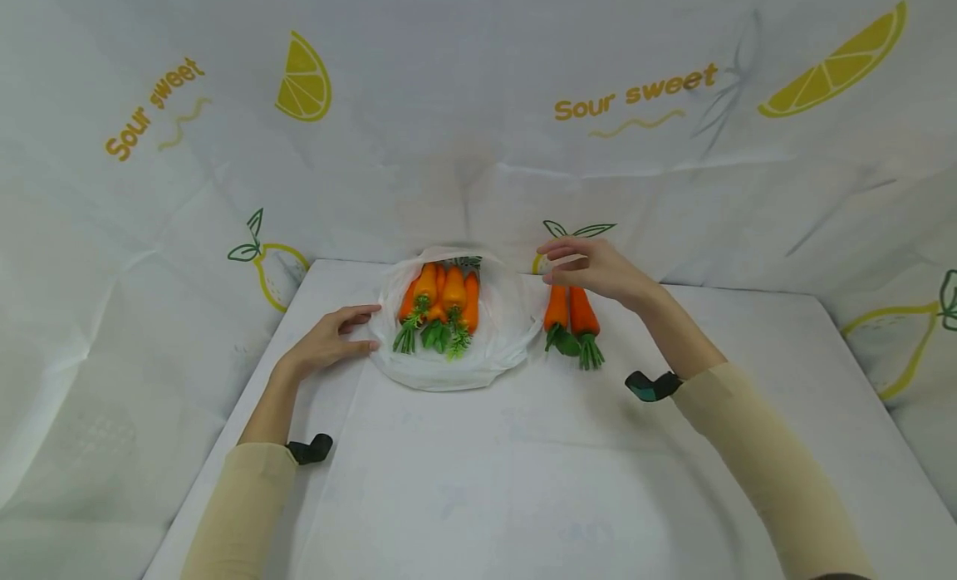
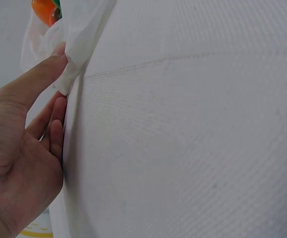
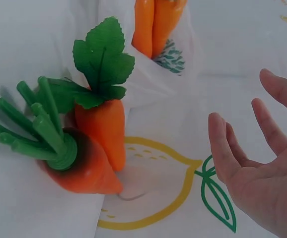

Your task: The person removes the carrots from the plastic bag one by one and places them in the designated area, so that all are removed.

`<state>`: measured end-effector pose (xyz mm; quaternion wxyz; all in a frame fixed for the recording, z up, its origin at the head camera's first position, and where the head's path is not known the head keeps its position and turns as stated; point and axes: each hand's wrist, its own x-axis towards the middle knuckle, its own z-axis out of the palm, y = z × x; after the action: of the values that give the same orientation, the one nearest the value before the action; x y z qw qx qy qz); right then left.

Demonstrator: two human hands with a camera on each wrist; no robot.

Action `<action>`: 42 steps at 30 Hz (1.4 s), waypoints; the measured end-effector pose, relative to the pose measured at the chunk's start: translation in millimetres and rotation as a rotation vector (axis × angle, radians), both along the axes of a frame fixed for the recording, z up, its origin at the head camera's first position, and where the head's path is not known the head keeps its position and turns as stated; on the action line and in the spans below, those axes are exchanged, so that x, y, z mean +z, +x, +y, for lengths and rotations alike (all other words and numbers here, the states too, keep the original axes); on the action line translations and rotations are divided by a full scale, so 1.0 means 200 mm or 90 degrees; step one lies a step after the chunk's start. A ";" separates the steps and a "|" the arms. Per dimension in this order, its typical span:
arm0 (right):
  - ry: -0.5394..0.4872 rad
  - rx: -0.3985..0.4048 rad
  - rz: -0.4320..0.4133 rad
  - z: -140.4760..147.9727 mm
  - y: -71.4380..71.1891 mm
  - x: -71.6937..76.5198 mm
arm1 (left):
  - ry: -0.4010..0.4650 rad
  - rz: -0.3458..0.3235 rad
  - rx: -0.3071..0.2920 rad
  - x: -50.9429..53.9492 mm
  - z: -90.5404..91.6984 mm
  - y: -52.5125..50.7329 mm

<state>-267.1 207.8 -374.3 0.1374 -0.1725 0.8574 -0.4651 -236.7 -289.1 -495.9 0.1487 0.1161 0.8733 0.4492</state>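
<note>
A white plastic bag [image 1: 493,347] lies on the table with its mouth facing me and several orange toy carrots [image 1: 453,289] inside, green tops toward the front. At the bag's left edge, my left hand [image 1: 329,341] touches the plastic with thumb and fingertips, thumb and fingers apart. The left wrist view shows the thumb of that hand [image 2: 24,124] against the bag. My right hand [image 1: 598,268] hovers over two loose carrots [image 1: 585,314] right of the bag, holding nothing. In the right wrist view its fingers [image 3: 272,129] are spread and slightly bent, apart from the carrots.
A white cloth printed with lemons [image 1: 302,77] and lettering hangs behind and beside the white table [image 1: 478,480]. Its back edge runs just behind the bag and the loose carrots. Each wrist wears a dark strap [image 1: 653,386].
</note>
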 end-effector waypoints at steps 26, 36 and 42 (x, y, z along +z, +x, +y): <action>0.017 0.097 -0.018 -0.35 -0.07 -0.03 | 0.000 -0.006 0.008 -0.01 0.00 -0.01; -0.020 0.142 -0.014 -0.48 -0.10 -0.08 | -0.012 -0.007 0.006 -0.01 0.00 -0.02; -0.021 0.143 -0.027 -0.55 -0.12 -0.11 | -0.011 -0.008 0.010 -0.01 -0.01 -0.02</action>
<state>-290.5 98.4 -395.6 0.2040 -0.2600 0.8219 -0.4640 -240.5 -290.1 -497.8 0.1514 0.1053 0.8771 0.4435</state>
